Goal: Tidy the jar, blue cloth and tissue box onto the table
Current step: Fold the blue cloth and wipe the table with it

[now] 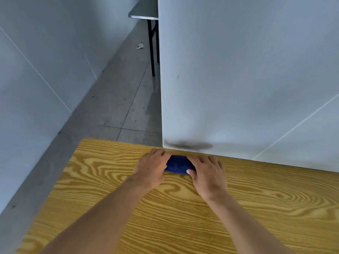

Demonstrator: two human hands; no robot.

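A folded dark blue cloth (177,164) lies on the wooden table (102,182) close to its far edge, right by the white wall. My left hand (151,167) grips the cloth's left end and my right hand (207,173) covers its right end, thumb pressed on the front edge. Only the cloth's middle shows between the two hands. Neither the jar nor the tissue box is in view.
A white wall panel (247,79) rises directly behind the table's far edge, with a dark smudge near its base. Grey tiled floor (117,99) runs off to the left. A grey metal table (145,11) with black legs stands farther back, and a small scrap (140,46) lies on the floor.
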